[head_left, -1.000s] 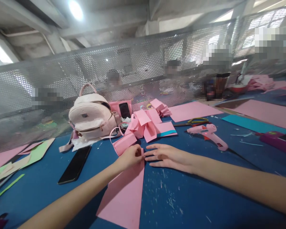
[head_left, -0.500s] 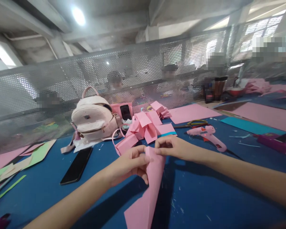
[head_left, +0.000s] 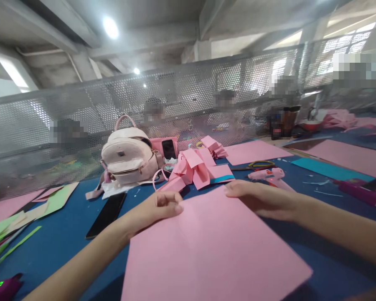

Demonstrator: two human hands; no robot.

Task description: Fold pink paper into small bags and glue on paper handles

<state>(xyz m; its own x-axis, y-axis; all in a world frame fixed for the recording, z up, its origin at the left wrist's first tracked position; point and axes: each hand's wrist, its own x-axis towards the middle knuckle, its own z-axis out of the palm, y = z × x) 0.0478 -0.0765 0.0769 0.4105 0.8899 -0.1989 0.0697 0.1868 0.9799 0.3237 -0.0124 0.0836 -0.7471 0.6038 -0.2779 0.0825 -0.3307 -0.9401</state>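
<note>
A large pink paper sheet (head_left: 213, 251) is spread open above the blue table (head_left: 59, 246) in front of me. My left hand (head_left: 153, 209) pinches its far left corner, thumb on top. My right hand (head_left: 263, 198) grips the far right corner, fingers curled over the edge. Just beyond the sheet lies a heap of folded pink paper pieces (head_left: 196, 169), one with a teal strip.
A pale pink backpack (head_left: 128, 156) stands at the back left, a black phone (head_left: 106, 215) lying before it. A pink glue gun (head_left: 269, 175) and scissors (head_left: 257, 164) lie right of the heap. Green and pink scraps (head_left: 25, 209) sit far left. A perforated metal screen (head_left: 188, 96) bounds the table.
The pink sheet lay folded on the table, was lifted by both hands, and is now unfolded into a wide flat sheet held at its far corners.
</note>
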